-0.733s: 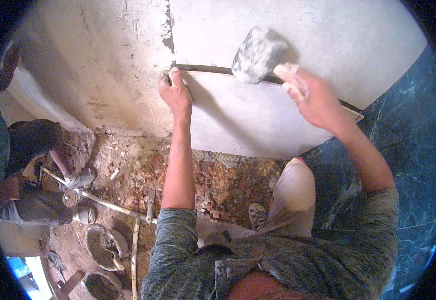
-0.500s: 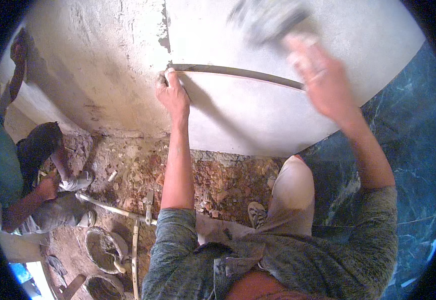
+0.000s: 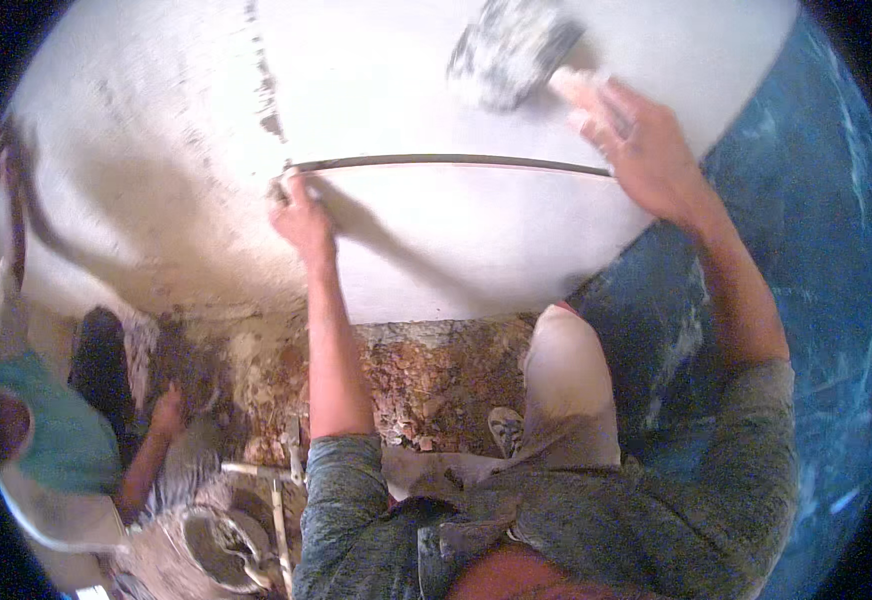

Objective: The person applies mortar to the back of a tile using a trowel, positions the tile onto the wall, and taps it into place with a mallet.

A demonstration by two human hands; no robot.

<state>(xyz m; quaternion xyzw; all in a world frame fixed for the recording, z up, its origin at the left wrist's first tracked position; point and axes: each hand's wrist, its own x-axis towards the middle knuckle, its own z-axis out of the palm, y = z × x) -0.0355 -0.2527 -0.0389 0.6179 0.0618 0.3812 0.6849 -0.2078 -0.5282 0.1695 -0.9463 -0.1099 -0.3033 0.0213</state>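
Note:
A large white tile [image 3: 436, 235] stands against the wall, with a dark narrow band along its upper edge below another white tile [image 3: 376, 80]. My left hand [image 3: 304, 222] is closed at the lower tile's top left corner, its fingertips on the edge. In my right hand [image 3: 646, 150] is the handle of what looks like a mallet; its grey and black, white-smeared head [image 3: 516, 55] is blurred. The mallet is in front of the upper tile, above the band's right part; contact with the surface cannot be made out.
Dark blue veined panels [image 3: 766, 210] run along the right. At the left, a co-worker in a green top [image 3: 66, 425] crouches by the rough wall. Rubble [image 3: 436, 380] lies along the wall's foot. A bucket of mortar [image 3: 221, 545] and pale poles [image 3: 281, 530] are at lower left.
My view has shifted, and the wall joint and my left hand appear farther left. The mallet still blurs near the same spot. The co-worker has leaned in closer, one hand nearer the ground.

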